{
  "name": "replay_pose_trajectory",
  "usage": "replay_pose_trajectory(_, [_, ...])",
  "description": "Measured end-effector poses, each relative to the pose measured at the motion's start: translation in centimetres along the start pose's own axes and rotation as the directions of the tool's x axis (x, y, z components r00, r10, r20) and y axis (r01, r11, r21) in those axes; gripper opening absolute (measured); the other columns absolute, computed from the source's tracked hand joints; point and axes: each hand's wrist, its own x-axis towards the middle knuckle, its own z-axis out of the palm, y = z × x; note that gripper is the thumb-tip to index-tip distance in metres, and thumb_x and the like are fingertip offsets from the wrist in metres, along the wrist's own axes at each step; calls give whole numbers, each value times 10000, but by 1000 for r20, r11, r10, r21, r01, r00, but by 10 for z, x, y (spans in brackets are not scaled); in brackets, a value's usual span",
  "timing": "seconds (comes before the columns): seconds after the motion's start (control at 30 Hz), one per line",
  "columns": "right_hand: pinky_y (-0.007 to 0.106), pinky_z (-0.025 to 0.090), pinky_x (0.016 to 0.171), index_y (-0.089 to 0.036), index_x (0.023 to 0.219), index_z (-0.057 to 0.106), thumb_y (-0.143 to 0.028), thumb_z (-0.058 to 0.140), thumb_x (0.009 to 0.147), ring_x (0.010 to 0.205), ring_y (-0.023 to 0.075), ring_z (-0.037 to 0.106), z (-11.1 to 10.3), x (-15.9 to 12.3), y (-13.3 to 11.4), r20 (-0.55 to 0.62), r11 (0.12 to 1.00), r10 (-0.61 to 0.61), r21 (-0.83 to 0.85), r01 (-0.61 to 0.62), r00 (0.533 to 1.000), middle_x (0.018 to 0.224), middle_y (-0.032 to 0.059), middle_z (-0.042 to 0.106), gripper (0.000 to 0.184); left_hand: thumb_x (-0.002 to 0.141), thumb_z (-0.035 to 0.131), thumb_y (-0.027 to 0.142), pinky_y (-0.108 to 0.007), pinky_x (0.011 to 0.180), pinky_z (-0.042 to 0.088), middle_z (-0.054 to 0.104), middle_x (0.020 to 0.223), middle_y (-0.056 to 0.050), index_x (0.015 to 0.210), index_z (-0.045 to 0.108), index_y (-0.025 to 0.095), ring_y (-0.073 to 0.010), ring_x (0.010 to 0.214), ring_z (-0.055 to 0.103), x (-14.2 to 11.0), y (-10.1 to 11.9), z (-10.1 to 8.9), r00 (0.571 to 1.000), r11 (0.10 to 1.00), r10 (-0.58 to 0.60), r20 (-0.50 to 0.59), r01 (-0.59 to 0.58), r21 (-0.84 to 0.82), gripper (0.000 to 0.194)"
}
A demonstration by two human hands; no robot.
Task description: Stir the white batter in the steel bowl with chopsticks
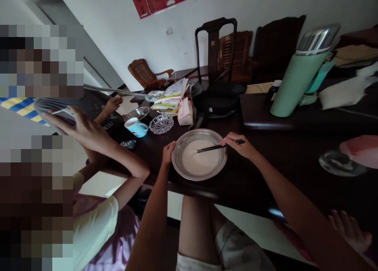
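A wide metal bowl (176,166) stands on the dark table, close to its front edge. Inside it is a pale, creamy liquid (203,164). My left hand (169,153) grips the bowl's left rim with closed fingers. Over the right rim, my right hand (236,142) is closed around a pair of dark chopsticks (211,148). Their tips dip into the liquid near the middle of the bowl.
Left of the bowl are a light blue mug (136,128), a glass dish (161,124) and a tissue box (185,113). A green thermos (298,78) stands at right. Other people sit at left, one's hand (76,125) raised; another hand (350,229) shows lower right.
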Motion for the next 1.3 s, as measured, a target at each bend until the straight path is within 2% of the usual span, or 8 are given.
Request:
replay_pose_trajectory(0.1, [370,518,784,-227,619,692,-612,566,887,731,215,692,-4,0,2,-110,992,57,120,-44,992,695,44,729,485,693,658,615,-251,583,342,474,570,30,576,566,170,-121,616,412,0,1,0,1000,1000,0,1,0,-3,469])
replay_pose_trajectory(0.3, [375,507,824,-226,730,742,-599,590,875,849,233,701,1,-1,1,65,999,18,29,-20,998,850,64,777,428,682,659,625,-254,592,348,476,563,31,594,581,165,-119,607,407,-1,2,0,1000,1000,-3,0,3,-1,475])
replay_pose_trajectory(0.47, [367,522,783,-223,629,689,-607,568,887,744,223,707,-8,-1,3,-78,990,81,122,-71,994,710,51,750,479,678,658,620,-256,603,352,480,571,28,576,555,173,-127,625,419,-2,0,0,1000,1000,7,-4,-7,-5,470])
replay_pose_trajectory(0.63, [383,514,828,-238,713,740,-592,588,878,832,233,703,-1,-1,0,69,998,26,48,-30,997,828,52,784,420,681,651,618,-257,614,361,485,584,27,598,575,171,-130,632,431,-1,1,0,1000,1000,10,-7,-10,-7,461])
replay_pose_trajectory(0.8, [376,530,787,-230,620,694,-616,582,871,743,227,705,-6,-1,0,-61,991,70,117,-62,996,701,46,748,474,692,649,619,-255,606,361,490,582,26,601,576,173,-136,637,446,0,-1,0,1000,1000,3,-10,-3,-9,460])
replay_pose_trajectory(1.0, [376,519,836,-225,727,743,-589,584,882,849,231,705,0,-1,-2,121,998,26,55,-33,992,853,58,781,426,668,666,625,-252,613,363,503,588,27,597,580,171,-129,636,436,0,-2,0,1000,1000,14,-11,-14,-12,468])
replay_pose_trajectory(1.17, [368,526,797,-231,620,692,-603,562,890,730,214,690,-7,0,-2,-65,993,60,109,-53,996,705,43,738,478,683,656,624,-252,610,360,499,594,24,595,575,175,-132,646,432,0,-3,0,1000,1000,25,-16,-25,-9,464])
replay_pose_trajectory(1.3, [364,531,794,-222,669,717,-605,563,886,784,223,707,-2,-1,-1,62,989,55,134,-63,997,763,48,763,467,676,655,637,-256,606,362,494,588,23,597,576,176,-134,636,433,0,-4,-1,1000,1000,19,-10,-19,-4,475])
